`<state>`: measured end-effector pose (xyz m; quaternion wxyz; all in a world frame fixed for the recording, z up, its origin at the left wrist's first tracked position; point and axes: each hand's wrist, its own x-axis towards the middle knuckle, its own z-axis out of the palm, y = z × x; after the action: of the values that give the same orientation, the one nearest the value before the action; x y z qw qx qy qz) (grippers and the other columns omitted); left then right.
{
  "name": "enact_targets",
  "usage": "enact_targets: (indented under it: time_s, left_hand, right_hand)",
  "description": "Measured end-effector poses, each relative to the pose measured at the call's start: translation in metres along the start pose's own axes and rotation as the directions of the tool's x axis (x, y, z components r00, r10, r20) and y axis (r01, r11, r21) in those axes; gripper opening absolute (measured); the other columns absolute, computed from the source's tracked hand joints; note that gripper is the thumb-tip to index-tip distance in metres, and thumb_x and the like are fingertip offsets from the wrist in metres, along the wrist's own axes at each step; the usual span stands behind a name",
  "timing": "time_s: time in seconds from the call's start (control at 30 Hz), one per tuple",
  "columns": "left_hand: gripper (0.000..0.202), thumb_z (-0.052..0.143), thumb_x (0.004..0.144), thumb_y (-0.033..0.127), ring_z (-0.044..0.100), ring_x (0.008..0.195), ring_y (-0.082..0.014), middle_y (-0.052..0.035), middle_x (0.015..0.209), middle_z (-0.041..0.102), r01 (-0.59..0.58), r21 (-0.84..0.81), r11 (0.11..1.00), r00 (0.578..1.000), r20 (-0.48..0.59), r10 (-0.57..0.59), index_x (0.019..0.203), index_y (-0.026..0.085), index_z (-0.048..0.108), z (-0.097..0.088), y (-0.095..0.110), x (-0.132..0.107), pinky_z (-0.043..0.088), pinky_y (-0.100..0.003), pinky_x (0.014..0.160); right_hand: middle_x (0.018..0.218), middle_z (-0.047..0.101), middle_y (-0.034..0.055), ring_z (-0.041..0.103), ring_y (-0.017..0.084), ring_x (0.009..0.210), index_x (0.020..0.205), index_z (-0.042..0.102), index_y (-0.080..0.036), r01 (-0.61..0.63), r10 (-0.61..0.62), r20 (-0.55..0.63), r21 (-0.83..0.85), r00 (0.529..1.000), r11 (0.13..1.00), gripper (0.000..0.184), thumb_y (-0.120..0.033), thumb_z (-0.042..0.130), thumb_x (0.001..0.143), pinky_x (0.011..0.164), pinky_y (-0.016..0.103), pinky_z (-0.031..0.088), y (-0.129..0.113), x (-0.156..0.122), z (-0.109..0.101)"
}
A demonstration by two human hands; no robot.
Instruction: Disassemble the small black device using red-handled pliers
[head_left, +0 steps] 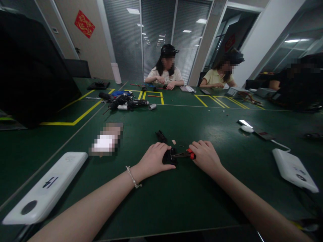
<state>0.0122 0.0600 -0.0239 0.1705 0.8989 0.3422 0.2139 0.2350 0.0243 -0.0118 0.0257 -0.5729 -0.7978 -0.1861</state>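
My left hand [156, 156] is closed around a small black plastic part [172, 162] and steadies it against the green table. In my right hand [205, 156] are red-handled pliers [190, 154], their dark jaws reaching left onto the black part. Whether the jaws are closed on a piece of it is too small to tell. Just beyond my left hand lies another black part [160, 136]. A small pale scrap [174, 142] and a thin dark bit rest between it and the pliers.
A pixelated flat object [107, 139] and a long white device [47, 188] lie to the left. On the right are a white power bank [294, 169] with a cable and a white mouse [246, 129]. Tools and cables [123, 101] pile up farther back. Other people sit across the table.
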Motion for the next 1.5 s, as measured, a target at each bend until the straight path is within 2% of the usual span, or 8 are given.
enact_targets:
  time_s: [0.23,0.5,0.7,1.13,1.5]
  left_hand:
    - [0.058,0.062,0.064,0.053,0.049,0.096,-0.0237,-0.0050,0.103,0.054,0.001,0.000,1.000,1.000,-0.001,-0.001,0.108,0.020,0.047,0.0006,0.0002,0.0003,0.039,-0.039,0.084]
    - [0.057,0.063,0.063,0.052,0.049,0.097,-0.0238,-0.0047,0.102,0.054,-0.002,0.009,1.000,1.000,-0.007,0.002,0.108,0.020,0.047,0.0008,0.0005,0.0006,0.039,-0.039,0.084]
    - [0.057,0.063,0.063,0.053,0.049,0.097,-0.0233,-0.0045,0.102,0.054,-0.006,0.007,1.000,1.000,-0.004,0.006,0.108,0.020,0.047,0.0003,0.0008,0.0002,0.040,-0.038,0.084]
    - [0.058,0.060,0.065,0.055,0.049,0.097,-0.0233,-0.0047,0.103,0.054,-0.003,-0.001,1.000,1.000,0.006,0.003,0.109,0.020,0.047,0.0009,-0.0008,0.0002,0.039,-0.038,0.084]
    - [0.058,0.062,0.063,0.054,0.049,0.096,-0.0241,-0.0054,0.102,0.054,-0.012,0.016,1.000,1.000,-0.012,0.012,0.107,0.019,0.048,0.0026,-0.0011,0.0013,0.039,-0.039,0.084]
  right_hand:
    - [0.087,0.059,0.0054,0.046,0.020,0.080,0.084,0.059,-0.019,0.011,-0.011,-0.035,-0.019,0.999,1.000,0.021,-0.011,0.047,0.068,0.074,0.034,0.027,0.0004,-0.0006,-0.0004]
    - [0.085,0.059,0.0042,0.046,0.020,0.080,0.085,0.058,-0.019,-0.002,0.002,-0.003,0.016,1.000,1.000,0.020,-0.015,0.049,0.068,0.072,0.033,0.026,0.0012,-0.0005,0.0051]
    - [0.088,0.058,0.0045,0.045,0.020,0.081,0.087,0.058,-0.019,0.007,-0.007,-0.022,-0.011,1.000,1.000,0.023,-0.012,0.050,0.066,0.074,0.033,0.025,0.0017,-0.0007,0.0028]
    - [0.086,0.059,0.0047,0.046,0.020,0.079,0.084,0.058,-0.018,-0.001,0.001,0.006,0.015,1.000,1.000,0.019,-0.017,0.051,0.067,0.073,0.033,0.026,0.0007,-0.0003,0.0006]
    - [0.090,0.059,0.0054,0.046,0.021,0.083,0.087,0.059,-0.019,0.001,-0.001,0.001,-0.059,1.000,0.998,0.022,-0.015,0.052,0.067,0.074,0.035,0.025,-0.0014,-0.0007,-0.0033]
